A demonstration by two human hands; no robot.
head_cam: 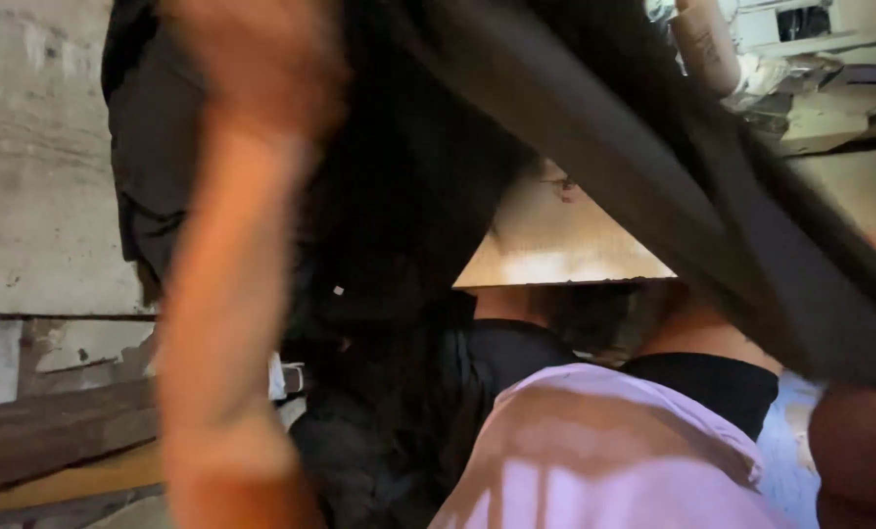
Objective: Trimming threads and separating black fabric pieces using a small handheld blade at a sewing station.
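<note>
A pale, stained wall [36, 157] is filling the left side, its surface looking rough and scuffed. Below it, dark wooden planks [56, 431] are lying at a slant along the base. Warm light is glowing across a brown board [555, 245] near the middle. At the upper right, whitish shelving [820, 59] is showing, blurred, with a pale cylinder [704, 39] standing against it.

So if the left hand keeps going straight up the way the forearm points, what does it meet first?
Most likely the dark black fabric garment: the raised left hand already overlaps its upper edge. The picture is blurred and depth is unclear, so whether it is already touching I cannot tell.
</note>
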